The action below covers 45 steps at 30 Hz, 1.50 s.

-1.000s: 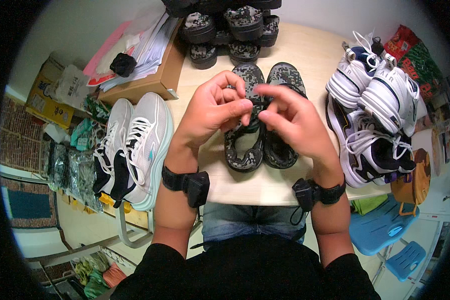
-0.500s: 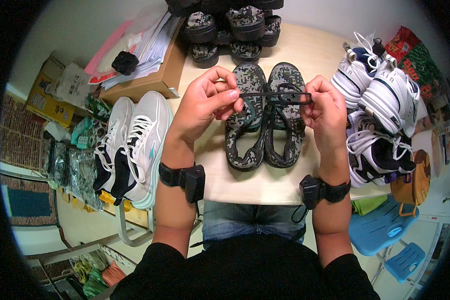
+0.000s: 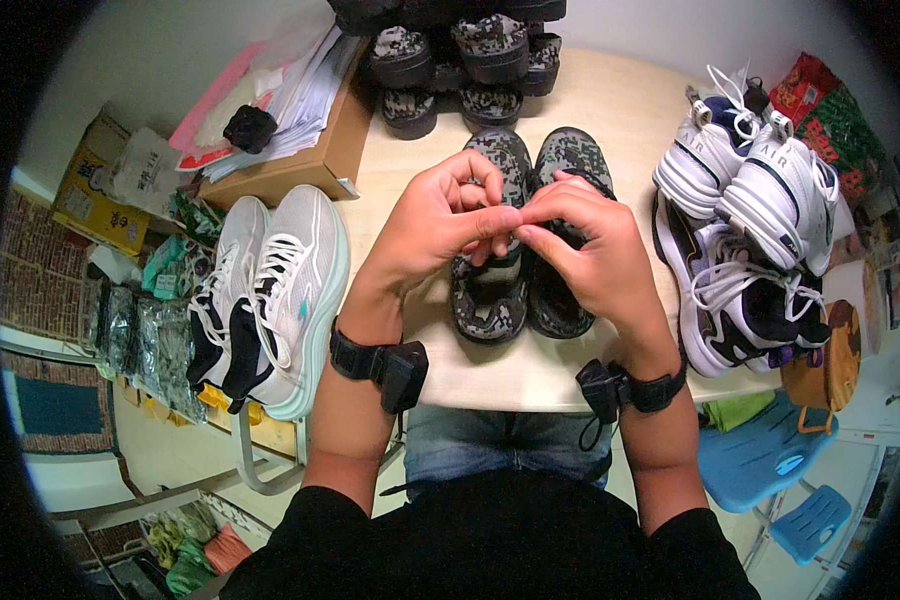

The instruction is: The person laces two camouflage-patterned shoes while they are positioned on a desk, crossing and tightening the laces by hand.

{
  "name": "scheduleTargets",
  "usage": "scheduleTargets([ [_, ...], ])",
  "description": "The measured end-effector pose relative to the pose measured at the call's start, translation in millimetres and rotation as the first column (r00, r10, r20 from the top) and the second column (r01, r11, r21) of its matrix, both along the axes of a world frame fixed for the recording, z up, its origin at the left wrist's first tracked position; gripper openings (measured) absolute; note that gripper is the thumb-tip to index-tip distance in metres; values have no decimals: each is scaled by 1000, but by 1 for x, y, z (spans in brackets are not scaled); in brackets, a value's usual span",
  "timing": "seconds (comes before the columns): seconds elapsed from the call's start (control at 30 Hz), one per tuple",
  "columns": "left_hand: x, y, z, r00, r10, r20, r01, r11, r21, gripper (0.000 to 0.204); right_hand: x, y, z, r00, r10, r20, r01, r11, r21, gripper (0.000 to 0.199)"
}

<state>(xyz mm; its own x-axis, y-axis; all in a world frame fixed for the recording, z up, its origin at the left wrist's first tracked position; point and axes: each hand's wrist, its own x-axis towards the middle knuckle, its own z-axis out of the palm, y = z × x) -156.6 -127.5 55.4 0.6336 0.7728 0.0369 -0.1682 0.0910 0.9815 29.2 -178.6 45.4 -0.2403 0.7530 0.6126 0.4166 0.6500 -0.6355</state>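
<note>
My left hand [image 3: 435, 220] and my right hand [image 3: 600, 250] meet fingertip to fingertip above a pair of camouflage shoes. Both are closed in a pinch on the black shoelace, which the fingers almost wholly hide. Below them lie the left camouflage shoe [image 3: 488, 312] and the right camouflage shoe [image 3: 575, 152], side by side on the table, toes pointing away from me and heels toward me. My hands cover the middle of both shoes. Each of my wrists wears a black strap with a small box.
White-grey sneakers [image 3: 305, 270] stand at the table's left. White sneakers [image 3: 765, 190] rest on black-and-white sneakers [image 3: 730, 300] at the right. More camouflage shoes [image 3: 492, 48] are stacked at the back. A cardboard box [image 3: 320, 165] bears papers. A blue stool [image 3: 765, 450] stands beyond the right edge.
My hands have come together from either side. The black lace, which was stretched between them, is now mostly hidden in the fingers. The shoes beneath have hardly moved.
</note>
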Motion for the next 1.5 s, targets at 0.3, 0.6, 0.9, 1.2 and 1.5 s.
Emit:
scheduleTargets([
  [0.3, -11, 3, -12, 735, 306, -605, 185, 768, 613, 44, -9, -7, 5, 946, -142, -290, 54, 955, -293, 14],
  [0.6, -31, 16, -14, 893, 98, -438, 3, 974, 225, 32, -12, 2, -1, 985, -111, -130, 101, 992, -77, 13],
  [0.9, -20, 16, -17, 957, 42, -287, -21, 997, 74, 28, -21, 3, -8, 977, -209, -44, 206, 976, -67, 7],
  [1.2, -22, 18, -19, 943, 38, -330, -11, 997, 83, 28, -24, 6, -12, 968, -239, 76, 238, 971, 28, 8],
  [1.5, -31, 15, -11, 917, -128, -378, 95, 990, -103, 13, -28, 9, -15, 968, -231, 94, 226, 973, 54, 9],
])
